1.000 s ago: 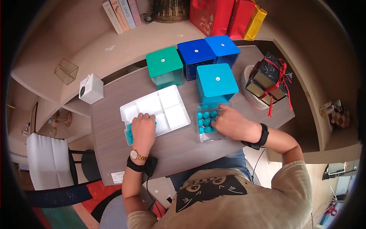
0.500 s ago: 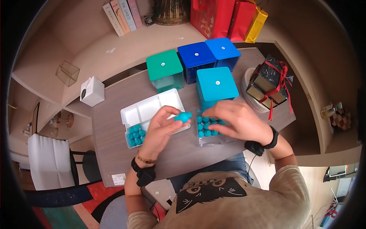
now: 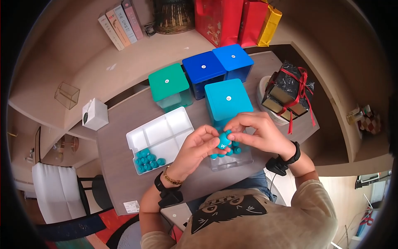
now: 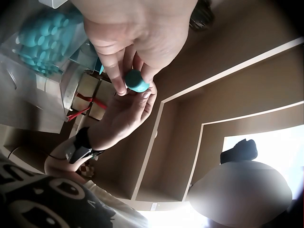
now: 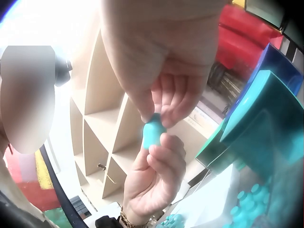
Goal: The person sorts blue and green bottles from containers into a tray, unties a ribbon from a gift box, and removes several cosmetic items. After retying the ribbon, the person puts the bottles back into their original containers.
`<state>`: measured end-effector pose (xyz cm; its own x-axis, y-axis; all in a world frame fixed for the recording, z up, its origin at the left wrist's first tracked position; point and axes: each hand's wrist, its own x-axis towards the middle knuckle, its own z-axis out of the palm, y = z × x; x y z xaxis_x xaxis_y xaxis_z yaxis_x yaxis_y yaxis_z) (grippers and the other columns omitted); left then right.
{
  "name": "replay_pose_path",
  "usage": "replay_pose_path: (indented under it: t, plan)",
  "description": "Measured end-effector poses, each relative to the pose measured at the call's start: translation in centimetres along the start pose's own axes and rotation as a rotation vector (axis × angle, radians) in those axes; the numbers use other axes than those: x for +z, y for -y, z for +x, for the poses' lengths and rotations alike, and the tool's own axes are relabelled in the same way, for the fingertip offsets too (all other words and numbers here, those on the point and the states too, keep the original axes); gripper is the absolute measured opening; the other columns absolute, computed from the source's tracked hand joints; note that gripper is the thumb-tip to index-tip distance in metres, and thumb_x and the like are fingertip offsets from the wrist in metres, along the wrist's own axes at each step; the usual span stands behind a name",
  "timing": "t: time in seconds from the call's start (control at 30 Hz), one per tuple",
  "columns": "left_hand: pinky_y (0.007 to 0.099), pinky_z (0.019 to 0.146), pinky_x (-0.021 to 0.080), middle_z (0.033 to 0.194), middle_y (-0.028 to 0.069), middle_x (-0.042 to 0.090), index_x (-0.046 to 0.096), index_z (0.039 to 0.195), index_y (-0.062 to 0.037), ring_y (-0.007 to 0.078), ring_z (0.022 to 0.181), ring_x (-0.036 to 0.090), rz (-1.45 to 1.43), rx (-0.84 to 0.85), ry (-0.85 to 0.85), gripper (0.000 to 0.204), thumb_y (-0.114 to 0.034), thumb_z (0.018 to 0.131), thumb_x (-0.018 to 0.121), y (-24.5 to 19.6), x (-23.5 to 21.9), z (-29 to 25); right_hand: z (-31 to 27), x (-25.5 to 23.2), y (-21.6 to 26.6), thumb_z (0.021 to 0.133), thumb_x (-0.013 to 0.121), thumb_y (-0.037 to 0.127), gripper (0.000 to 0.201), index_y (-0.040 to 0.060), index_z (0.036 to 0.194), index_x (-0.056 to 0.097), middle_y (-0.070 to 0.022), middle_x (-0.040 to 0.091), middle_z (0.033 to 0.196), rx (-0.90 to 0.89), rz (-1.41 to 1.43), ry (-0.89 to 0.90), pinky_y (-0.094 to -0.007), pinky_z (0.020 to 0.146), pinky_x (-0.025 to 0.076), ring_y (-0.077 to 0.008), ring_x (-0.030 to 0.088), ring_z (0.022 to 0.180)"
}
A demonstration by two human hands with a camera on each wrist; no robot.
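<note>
A small teal bottle-shaped piece (image 3: pixel 224 141) with a white W on it is held between both hands above the clear bin. The left hand (image 3: pixel 192 151) grips its wider body, and the right hand (image 3: pixel 263 133) pinches its narrow end, as the right wrist view also shows on the piece (image 5: pixel 154 133). Below the hands, the clear bin (image 3: pixel 232 163) holds more teal pieces (image 3: pixel 236 150), partly hidden by the fingers. To the left lies a white divided tray (image 3: pixel 156 128), with several teal pieces (image 3: pixel 145 160) in its near-left compartment and one a little to their right.
Behind the bin stands a teal-lidded box (image 3: pixel 228 99); green (image 3: pixel 167 83), dark blue (image 3: pixel 203 68) and light blue (image 3: pixel 233 58) lidded boxes are farther back. Ribbon-tied black boxes (image 3: pixel 289 89) sit at the right, a white cube box (image 3: pixel 95 115) at the left.
The left hand has left the tray and come over the bin with a teal piece. The right hand has risen from the bin and now pinches that piece's end. The view has shifted slightly.
</note>
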<state>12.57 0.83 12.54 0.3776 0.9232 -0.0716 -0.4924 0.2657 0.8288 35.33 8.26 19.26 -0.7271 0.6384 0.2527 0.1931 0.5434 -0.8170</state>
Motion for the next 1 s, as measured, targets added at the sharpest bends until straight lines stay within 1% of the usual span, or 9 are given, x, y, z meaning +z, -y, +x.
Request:
replay_pose_path:
  t: [0.07, 0.17, 0.27, 0.33, 0.37, 0.47, 0.57, 0.67, 1.0]
  plan:
    - [0.0316, 0.083, 0.057, 0.114, 0.0093, 0.068, 0.055, 0.115, -0.0048, 0.0202, 0.096, 0.070, 0.110, 0.011, -0.038, 0.015, -0.014, 0.104, 0.060, -0.1, -0.1, 0.3, 0.1, -0.3, 0.0, 0.089, 0.078, 0.013, 0.016, 0.0038, 0.102, 0.076, -0.0074, 0.072, 0.089, 0.006, -0.037, 0.046, -0.0327, 0.069, 0.054, -0.0206, 0.069, 0.077]
    - [0.0270, 0.074, 0.053, 0.107, 0.0059, 0.067, 0.060, 0.110, -0.0032, 0.0141, 0.084, 0.067, 0.406, 0.191, -0.176, 0.012, -0.012, 0.102, 0.064, 0.3, -1.1, 0.9, -0.4, -0.8, 0.2, 0.087, 0.078, 0.013, 0.016, 0.0046, 0.101, 0.074, -0.0087, 0.071, 0.088, 0.018, -0.117, 0.221, -0.0363, 0.067, 0.054, -0.0252, 0.069, 0.077]
    - [0.0256, 0.068, 0.048, 0.096, 0.0038, 0.066, 0.065, 0.101, -0.0023, 0.0099, 0.076, 0.061, 0.857, 0.284, -0.213, 0.009, -0.009, 0.097, 0.069, -0.5, -1.5, 0.9, -1.1, -0.1, -0.1, 0.086, 0.076, 0.012, 0.017, 0.0051, 0.101, 0.071, -0.0109, 0.070, 0.088, -0.023, -0.223, 0.426, -0.0408, 0.067, 0.054, -0.0312, 0.069, 0.079]
    - [0.0260, 0.066, 0.048, 0.091, 0.0042, 0.065, 0.065, 0.098, -0.0016, 0.0094, 0.075, 0.060, 0.916, 0.178, -0.158, 0.009, -0.008, 0.094, 0.071, -1.1, -1.6, 0.6, -1.2, 1.1, -0.9, 0.086, 0.076, 0.011, 0.018, 0.0064, 0.102, 0.071, -0.0104, 0.070, 0.090, -0.072, -0.333, 0.497, -0.0418, 0.068, 0.055, -0.0322, 0.068, 0.079]
    - [0.0262, 0.066, 0.048, 0.089, 0.0044, 0.065, 0.066, 0.096, -0.0012, 0.0091, 0.074, 0.060, 0.945, 0.125, -0.130, 0.009, -0.007, 0.093, 0.072, -1.1, -1.5, 0.5, -0.8, 1.4, -1.0, 0.086, 0.075, 0.013, 0.016, 0.0058, 0.099, 0.069, -0.0118, 0.070, 0.090, -0.043, -0.359, 0.557, -0.0442, 0.068, 0.054, -0.0339, 0.069, 0.082]
    - [0.0266, 0.066, 0.048, 0.086, 0.0038, 0.065, 0.066, 0.097, -0.0005, 0.0096, 0.072, 0.060, 0.998, 0.149, -0.127, 0.008, -0.007, 0.094, 0.071, -0.9, -1.5, 0.5, 0.2, 3.2, -1.7, 0.086, 0.074, 0.014, 0.013, 0.0053, 0.094, 0.067, -0.0126, 0.070, 0.086, 0.014, -0.356, 0.608, -0.0452, 0.069, 0.054, -0.0343, 0.069, 0.082]
    - [0.0269, 0.066, 0.051, 0.089, 0.0055, 0.067, 0.067, 0.098, 0.0002, 0.0114, 0.073, 0.063, 0.990, 0.202, -0.117, 0.007, -0.006, 0.095, 0.069, -0.9, -1.5, 0.5, 0.4, 5.3, -2.8, 0.085, 0.075, 0.014, 0.014, 0.0034, 0.089, 0.066, -0.0144, 0.069, 0.080, 0.018, -0.382, 0.650, -0.0448, 0.067, 0.055, -0.0351, 0.070, 0.078]
    - [0.0275, 0.067, 0.055, 0.092, 0.0076, 0.069, 0.068, 0.100, 0.0009, 0.0136, 0.077, 0.067, 0.920, 0.172, -0.137, 0.007, -0.005, 0.096, 0.067, -0.5, -2.0, 0.6, 0.3, 6.6, -3.2, 0.083, 0.076, 0.014, 0.016, 0.0015, 0.086, 0.065, -0.0154, 0.069, 0.076, -0.012, -0.498, 0.665, -0.0447, 0.063, 0.056, -0.0356, 0.071, 0.073]
    - [0.0282, 0.069, 0.057, 0.092, 0.0091, 0.070, 0.069, 0.103, 0.0012, 0.0154, 0.082, 0.070, 0.985, 0.183, -0.129, 0.010, -0.004, 0.094, 0.068, -1.1, -1.6, 0.2, 0.0, 8.0, -4.2, 0.085, 0.077, 0.014, 0.020, -0.0015, 0.087, 0.064, -0.0185, 0.068, 0.076, 0.038, -0.459, 0.645, -0.0459, 0.063, 0.057, -0.0385, 0.071, 0.072]
